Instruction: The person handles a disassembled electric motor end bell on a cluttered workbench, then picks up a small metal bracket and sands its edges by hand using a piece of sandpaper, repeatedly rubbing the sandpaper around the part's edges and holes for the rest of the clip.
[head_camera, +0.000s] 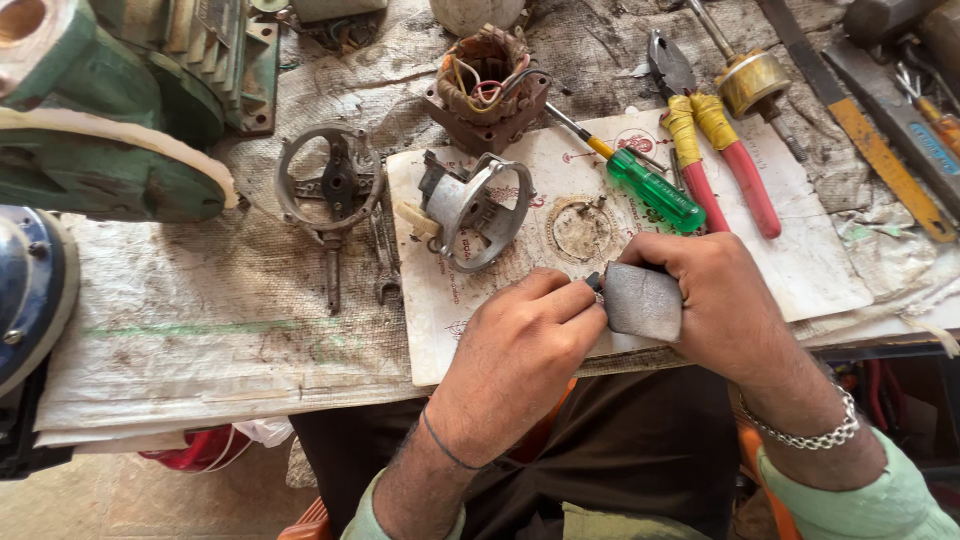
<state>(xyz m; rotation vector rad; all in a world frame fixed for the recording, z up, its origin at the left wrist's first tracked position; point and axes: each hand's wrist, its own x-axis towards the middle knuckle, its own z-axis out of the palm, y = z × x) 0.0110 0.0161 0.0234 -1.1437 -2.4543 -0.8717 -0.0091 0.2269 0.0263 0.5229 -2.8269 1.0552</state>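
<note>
Your hands meet at the bench's (200, 330) near edge. Beyond them the screwdriver (640, 180) lies left of the pliers (710, 150); the motor housing (475, 205) sits farther left, on the board (810, 270).

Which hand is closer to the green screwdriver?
Right. The right hand sits just below the green screwdriver, holding a grey folded piece. The left hand is lower and further to the left, fingers touching that same piece.

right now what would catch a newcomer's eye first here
Front and centre, the left hand and right hand meet over a grey pad and a small dark part. Behind them lie a green screwdriver and red pliers; a motor housing sits left of them.
</note>
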